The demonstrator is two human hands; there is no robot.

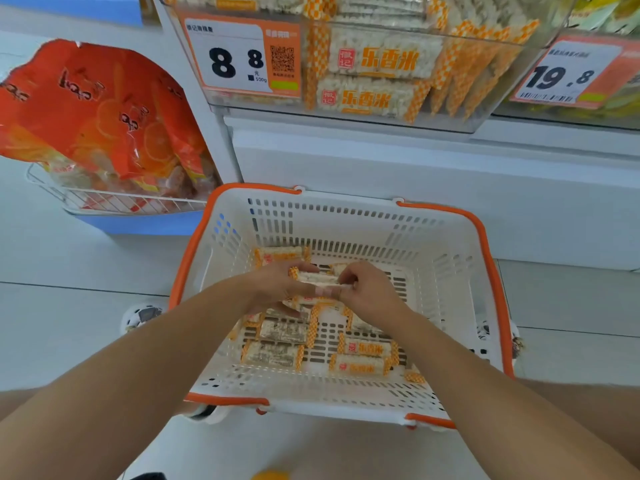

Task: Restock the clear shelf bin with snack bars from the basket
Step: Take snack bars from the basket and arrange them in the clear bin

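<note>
Risk of dropping: both hands are gathering bars deep inside the basket [460,271], and the wrappers look slick, so I judge a bar could be slipping out during the lift up to the clear shelf bin [485,123].
Risk of crushing: the bars look like puffed rice, so a hard squeeze could be breaking them, in my judgement.
Risk at the bin: the clear shelf bin is already looking well stocked against its front wall, so added bars could be sliding off the pile if they are dropped in carelessly.
Left hand [277,289]: its fingers are curling around one end of a snack bar [317,278], with more wrappers seeming to lie under the palm; how many it is holding I cannot tell.
Right hand [369,291]: its fingers are pinching the other end of the same snack bar, so both hands are gripping it, touching near the middle of the basket.
Loose bars [362,358]: they are lying flat on the basket floor, mostly toward the near wall, with one more bar [280,256] resting against the far wall.
Basket place: it is sitting on the floor just below the clear shelf bin.
Price tag [239,57]: it is hanging at the bin's front left corner.
Orange bags [97,112]: they are standing in a wire rack [104,202], off the basket's far left corner.
</note>
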